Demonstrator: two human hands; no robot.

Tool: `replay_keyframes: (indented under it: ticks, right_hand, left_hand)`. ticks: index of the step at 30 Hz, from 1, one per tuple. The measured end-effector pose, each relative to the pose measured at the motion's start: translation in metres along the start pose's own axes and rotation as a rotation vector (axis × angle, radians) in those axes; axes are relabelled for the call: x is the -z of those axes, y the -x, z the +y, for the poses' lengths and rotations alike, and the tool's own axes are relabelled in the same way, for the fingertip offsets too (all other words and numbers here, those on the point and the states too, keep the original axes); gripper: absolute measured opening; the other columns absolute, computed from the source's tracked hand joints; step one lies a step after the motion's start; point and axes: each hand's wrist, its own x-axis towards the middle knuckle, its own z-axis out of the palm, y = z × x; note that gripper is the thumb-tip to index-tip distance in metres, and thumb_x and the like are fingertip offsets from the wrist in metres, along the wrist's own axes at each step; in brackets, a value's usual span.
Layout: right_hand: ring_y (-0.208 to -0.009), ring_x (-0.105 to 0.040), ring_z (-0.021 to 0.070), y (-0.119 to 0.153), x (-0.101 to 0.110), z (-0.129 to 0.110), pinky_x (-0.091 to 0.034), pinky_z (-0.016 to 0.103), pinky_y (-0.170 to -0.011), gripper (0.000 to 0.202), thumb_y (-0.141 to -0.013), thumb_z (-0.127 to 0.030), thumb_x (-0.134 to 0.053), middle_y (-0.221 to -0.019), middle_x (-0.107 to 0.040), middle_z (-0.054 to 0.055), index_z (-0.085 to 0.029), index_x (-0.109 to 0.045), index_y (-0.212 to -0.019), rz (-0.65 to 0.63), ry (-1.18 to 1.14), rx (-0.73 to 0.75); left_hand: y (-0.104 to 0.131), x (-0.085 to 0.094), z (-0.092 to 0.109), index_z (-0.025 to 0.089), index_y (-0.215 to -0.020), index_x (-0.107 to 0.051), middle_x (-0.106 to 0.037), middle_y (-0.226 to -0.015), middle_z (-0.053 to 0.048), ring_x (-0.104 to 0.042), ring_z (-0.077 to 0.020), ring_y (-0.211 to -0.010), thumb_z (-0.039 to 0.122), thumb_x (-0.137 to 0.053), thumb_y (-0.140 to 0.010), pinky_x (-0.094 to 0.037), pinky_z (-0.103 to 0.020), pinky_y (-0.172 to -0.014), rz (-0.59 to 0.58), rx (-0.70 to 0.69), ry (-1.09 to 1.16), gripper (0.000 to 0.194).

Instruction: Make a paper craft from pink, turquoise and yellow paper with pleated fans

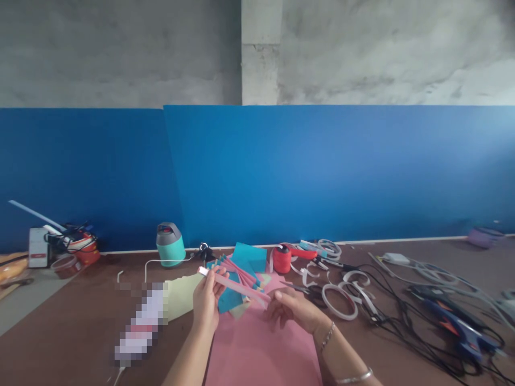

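Note:
My left hand (207, 303) pinches the upper left end of a narrow, light pink paper strip (239, 287), which slants down to the right. My right hand (295, 306) has its thumb and fingers closed on the strip's other end. Beneath both hands lies a large pink paper sheet (263, 351). Just beyond the strip, several pink and blue folded paper pieces (240, 273) overlap a blue sheet (252, 255). Left of my left hand rests a pale yellow sheet (179, 298).
A turquoise container (171, 254) stands near the blue partition (322, 171). Right of centre are a red spool (282, 260), a white tape ring (340, 317) and loose white strips. Black cables and a blue glue gun (458, 324) lie far right. A pixelated object (140, 329) is at left.

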Motion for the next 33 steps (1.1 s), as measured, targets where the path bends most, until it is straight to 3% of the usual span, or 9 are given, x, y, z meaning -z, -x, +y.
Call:
replay_keyframes:
  ticks: [3, 7, 10, 14, 20, 26, 33]
  right_hand:
    - [-0.068, -0.068, 0.0193, 0.002, -0.003, -0.007, -0.042, 0.02, -0.046, 0.054, -0.071, -0.062, -0.059, -0.086, -0.071, 0.012, -0.013, -0.06, -0.093, 0.005, 0.067, 0.046]
    - [-0.071, -0.067, 0.0175, 0.002, -0.01, -0.012, -0.042, 0.018, -0.048, 0.043, -0.068, -0.047, -0.068, -0.088, -0.071, 0.01, -0.014, -0.066, -0.095, -0.008, 0.245, 0.006]
    - [-0.066, -0.067, 0.0156, -0.001, -0.014, -0.01, -0.042, 0.019, -0.048, 0.028, -0.07, -0.036, -0.063, -0.084, -0.072, 0.008, -0.013, -0.069, -0.085, 0.017, 0.324, 0.012]
    - [-0.062, -0.067, 0.0153, -0.004, -0.015, -0.006, -0.041, 0.019, -0.047, 0.022, -0.069, -0.031, -0.059, -0.081, -0.073, 0.009, -0.012, -0.068, -0.077, 0.077, 0.279, 0.039]
    - [-0.064, -0.067, 0.0165, 0.0, -0.014, -0.01, -0.038, 0.018, -0.045, 0.028, -0.068, -0.038, -0.061, -0.083, -0.073, 0.012, -0.011, -0.064, -0.075, 0.056, 0.086, 0.034]
    - [-0.064, -0.067, 0.0185, 0.002, -0.014, -0.009, -0.041, 0.02, -0.046, 0.055, -0.071, -0.062, -0.056, -0.084, -0.072, 0.014, -0.011, -0.064, -0.089, -0.015, 0.062, 0.018]
    - [-0.054, -0.063, 0.0131, -0.002, -0.016, -0.007, -0.04, 0.019, -0.046, 0.023, -0.069, -0.035, -0.061, -0.073, -0.072, 0.007, -0.013, -0.068, -0.07, 0.03, 0.212, -0.009]
  left_hand:
    - [0.0, 0.001, -0.001, 0.012, -0.099, -0.064, -0.072, -0.097, -0.014, -0.07, -0.0212, -0.085, 0.023, -0.052, -0.088, -0.056, -0.026, -0.069, 0.02, -0.04, -0.058, 0.02]
    - [-0.003, 0.005, -0.005, 0.011, -0.1, -0.064, -0.072, -0.096, -0.015, -0.07, -0.0223, -0.085, 0.024, -0.054, -0.086, -0.057, -0.026, -0.069, 0.044, -0.106, -0.132, 0.022]
    - [-0.007, 0.008, -0.008, 0.012, -0.101, -0.065, -0.072, -0.096, -0.014, -0.07, -0.0231, -0.085, 0.027, -0.057, -0.084, -0.057, -0.029, -0.07, 0.055, -0.139, -0.154, 0.024]
    - [-0.007, 0.009, -0.008, 0.012, -0.1, -0.065, -0.072, -0.096, -0.014, -0.07, -0.0232, -0.086, 0.027, -0.057, -0.084, -0.057, -0.029, -0.072, 0.049, -0.144, -0.152, 0.023]
    - [-0.004, 0.007, -0.005, 0.012, -0.101, -0.065, -0.072, -0.097, -0.014, -0.069, -0.0239, -0.09, 0.029, -0.059, -0.083, -0.057, -0.028, -0.071, 0.036, -0.168, -0.172, 0.026]
    - [-0.006, 0.009, -0.007, 0.013, -0.103, -0.065, -0.071, -0.1, -0.013, -0.069, -0.0236, -0.091, 0.029, -0.057, -0.085, -0.057, -0.028, -0.073, 0.009, -0.174, -0.174, 0.025]
    - [-0.003, 0.006, -0.005, 0.012, -0.101, -0.065, -0.072, -0.097, -0.013, -0.069, -0.0244, -0.09, 0.028, -0.06, -0.083, -0.057, -0.031, -0.076, -0.008, -0.161, -0.181, 0.024]
